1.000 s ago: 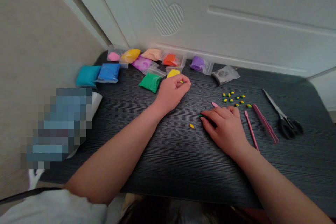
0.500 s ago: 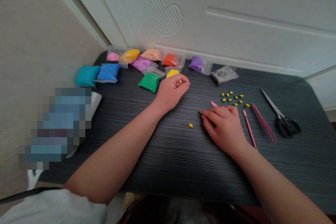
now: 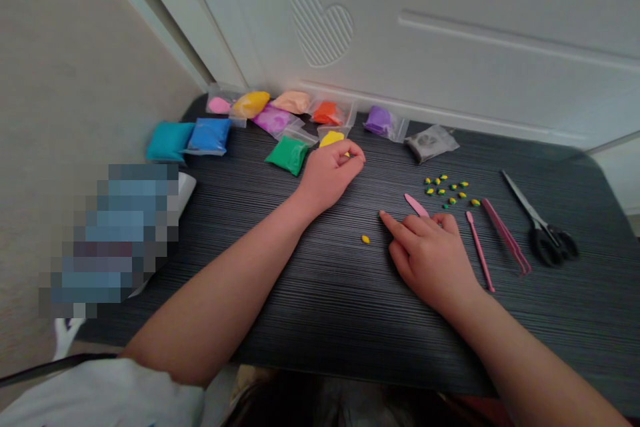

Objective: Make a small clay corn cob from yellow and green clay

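Note:
My right hand [image 3: 434, 257] lies low over the dark table with its index finger stretched out. That fingertip presses on a tiny green bit of clay [image 3: 381, 215], mostly covered. A small yellow clay piece [image 3: 365, 239] lies apart, to the left of the hand. Partly under the right fingers is a pink flat-bladed tool [image 3: 415, 204]. Curled, my left hand [image 3: 327, 177] rests in front of the bag of yellow clay [image 3: 331, 138]; whatever its closed fingers hold is hidden. Several small yellow-and-green pieces [image 3: 453, 201] sit beyond my right hand.
Bags of coloured clay line the back, among them green [image 3: 289, 154], purple [image 3: 379, 120] and grey [image 3: 429, 143]. To the right lie a thin pink tool [image 3: 481, 252], pink tweezers [image 3: 505, 235] and black-handled scissors [image 3: 540, 223]. A blurred object [image 3: 115, 233] stands at the left edge.
My right index finger has straightened onto the green bit, while the thumb has drawn back from it. The left hand keeps its curled pose. The view has shifted slightly.

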Tool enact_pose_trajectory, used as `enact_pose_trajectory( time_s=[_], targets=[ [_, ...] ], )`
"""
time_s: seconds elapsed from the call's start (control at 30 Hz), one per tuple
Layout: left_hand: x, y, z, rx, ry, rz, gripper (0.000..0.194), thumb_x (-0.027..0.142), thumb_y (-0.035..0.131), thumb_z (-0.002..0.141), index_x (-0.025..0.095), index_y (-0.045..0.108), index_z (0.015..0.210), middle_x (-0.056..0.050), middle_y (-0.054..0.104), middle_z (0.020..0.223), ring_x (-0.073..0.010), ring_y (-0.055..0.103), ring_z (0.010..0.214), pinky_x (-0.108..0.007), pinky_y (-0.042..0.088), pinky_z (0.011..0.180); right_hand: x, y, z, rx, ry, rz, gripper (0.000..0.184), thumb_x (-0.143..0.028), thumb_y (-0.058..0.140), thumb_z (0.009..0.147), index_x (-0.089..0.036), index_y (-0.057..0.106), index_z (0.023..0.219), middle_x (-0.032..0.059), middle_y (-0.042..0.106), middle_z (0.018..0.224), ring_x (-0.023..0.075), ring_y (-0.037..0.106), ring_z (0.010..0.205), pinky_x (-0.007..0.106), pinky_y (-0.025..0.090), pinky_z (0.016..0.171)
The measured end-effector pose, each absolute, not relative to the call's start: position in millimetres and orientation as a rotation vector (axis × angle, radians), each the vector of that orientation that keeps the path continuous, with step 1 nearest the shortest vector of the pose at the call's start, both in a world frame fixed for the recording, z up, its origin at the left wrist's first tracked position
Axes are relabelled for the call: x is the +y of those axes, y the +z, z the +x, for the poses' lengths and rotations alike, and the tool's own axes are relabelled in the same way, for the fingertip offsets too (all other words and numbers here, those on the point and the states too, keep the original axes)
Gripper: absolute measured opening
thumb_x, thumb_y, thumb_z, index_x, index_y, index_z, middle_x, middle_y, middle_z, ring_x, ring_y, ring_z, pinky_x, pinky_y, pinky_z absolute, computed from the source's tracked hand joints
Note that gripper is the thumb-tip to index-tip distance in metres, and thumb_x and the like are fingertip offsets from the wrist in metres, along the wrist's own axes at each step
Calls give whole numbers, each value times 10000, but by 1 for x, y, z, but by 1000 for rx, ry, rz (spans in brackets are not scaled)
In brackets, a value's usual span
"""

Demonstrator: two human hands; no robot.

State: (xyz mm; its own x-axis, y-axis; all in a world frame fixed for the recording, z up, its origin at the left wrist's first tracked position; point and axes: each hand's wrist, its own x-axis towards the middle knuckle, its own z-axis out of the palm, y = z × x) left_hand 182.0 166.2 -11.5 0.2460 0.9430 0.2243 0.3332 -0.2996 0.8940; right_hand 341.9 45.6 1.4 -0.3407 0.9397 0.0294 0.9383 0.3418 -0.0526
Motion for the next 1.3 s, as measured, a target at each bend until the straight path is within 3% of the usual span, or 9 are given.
enact_pose_trajectory(
  time_s=[1.3],
  targets=[
    [167, -15, 180, 1170, 1024, 1814, 122, 228, 471, 737, 168, 570, 700, 52, 408, 478, -76, 329, 445, -230, 239, 452, 40, 7, 338, -2488, 48, -1831, 350, -243, 390, 839, -211, 527, 1160, 50, 589, 829, 198, 525, 797, 392, 239, 782]
  ],
)
